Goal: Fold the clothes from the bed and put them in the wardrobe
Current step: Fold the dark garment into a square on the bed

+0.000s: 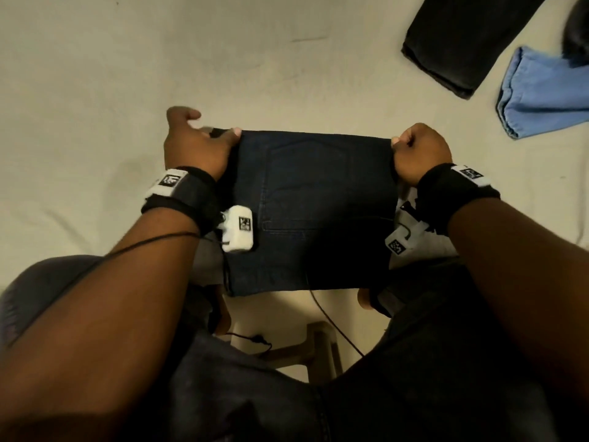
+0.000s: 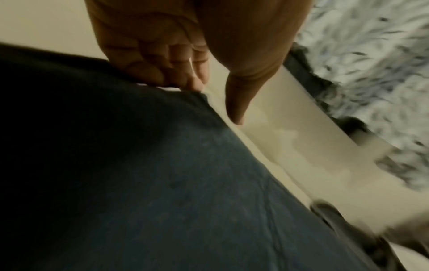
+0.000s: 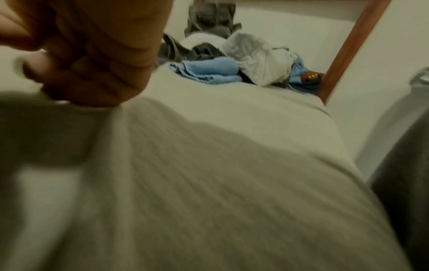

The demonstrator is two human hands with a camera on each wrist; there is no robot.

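Dark blue jeans [image 1: 314, 212] held up over the near edge of the bed [image 1: 127, 74], folded to a compact panel with a back pocket facing up. Top edge stretched taut between both hands; lower part hangs toward the person's lap.

Left hand [image 1: 194, 145]: thumb pressed on the top left corner of the jeans, fingers [image 2: 160, 66] curled under the edge in the left wrist view, one finger pointing free. Clamped on the cloth.

Right hand [image 1: 420, 153]: fist closed on the top right corner. The right wrist view is blurred and shows curled fingers [image 3: 92, 77], but the cloth itself is not readable there.

Progress, as a judgement: the jeans look folded at least once, and may want one more fold or are ready to carry. Nothing shows them near the wardrobe, which is not in view.

Left to do: black trousers [image 1: 468, 43] and a light blue garment [image 1: 548, 97] lie unfolded on the far right of the bed, just beside each other. The right wrist view shows a heap [image 3: 243, 62] of more clothes at the bed's far end: blue, white, grey. The bulk of the task appears to remain.
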